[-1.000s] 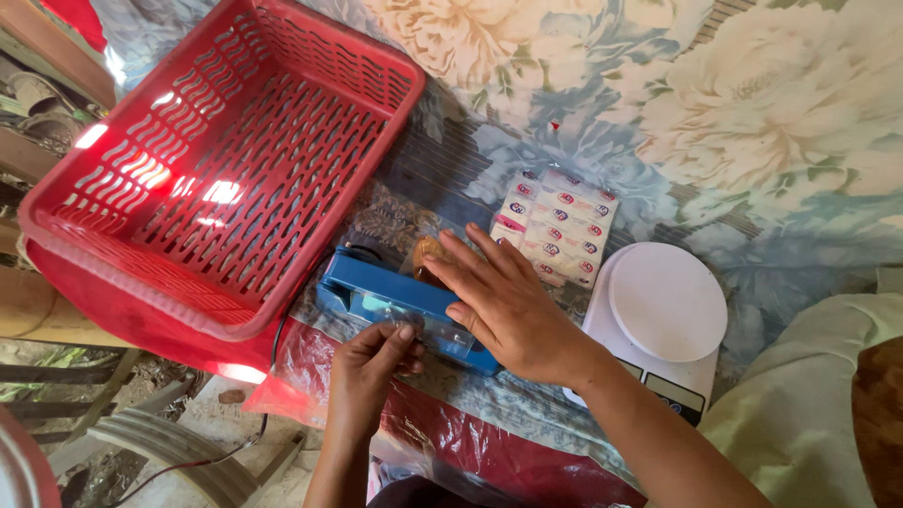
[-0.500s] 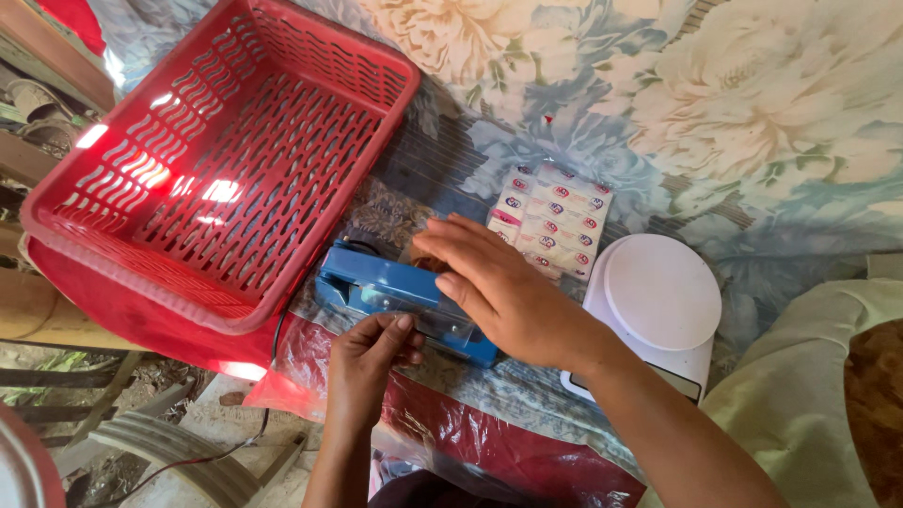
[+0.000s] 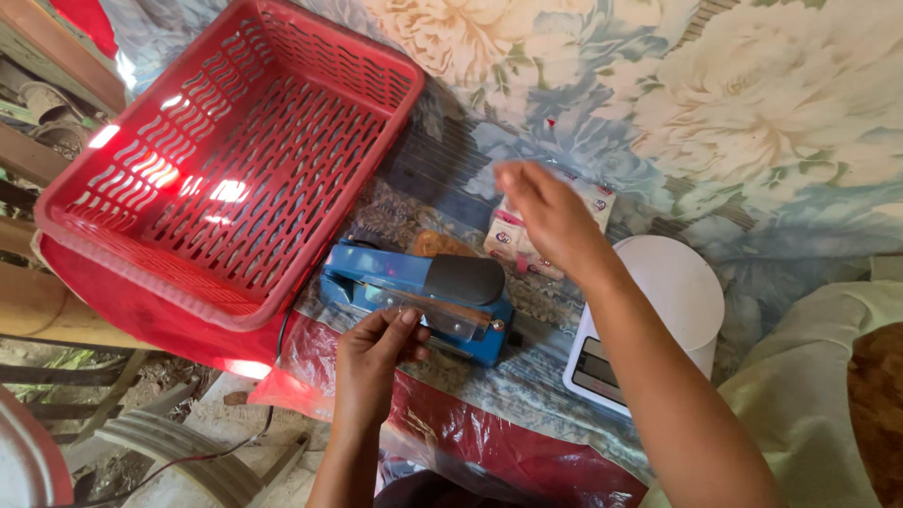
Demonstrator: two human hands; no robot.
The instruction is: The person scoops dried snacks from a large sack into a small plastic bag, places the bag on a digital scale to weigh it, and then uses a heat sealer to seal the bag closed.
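One blue heat sealer sits at the centre of the work, on the flowered cloth, its arm now raised and a clear plastic bag edge lying across its bar. A second ago the right hand was pressing flat on the sealer's arm; it has since lifted off toward one o'clock and hovers loosely open, fingers relaxed, holding nothing. That release suggests the press on this bag is over. The left hand, at six o'clock from the sealer, has stayed put, thumb and fingertips pinched on the near edge of the clear bag.

Outward, the count runs: one small printed packet sheet at two o'clock from the sealer, partly hidden behind the right hand; one white kitchen scale at three o'clock, just beside the sealer; one red slotted basket at ten o'clock, nothing visible inside it; one red plastic sheet along the table's near edge at six o'clock. A dark power cord drops from the sealer's left end.
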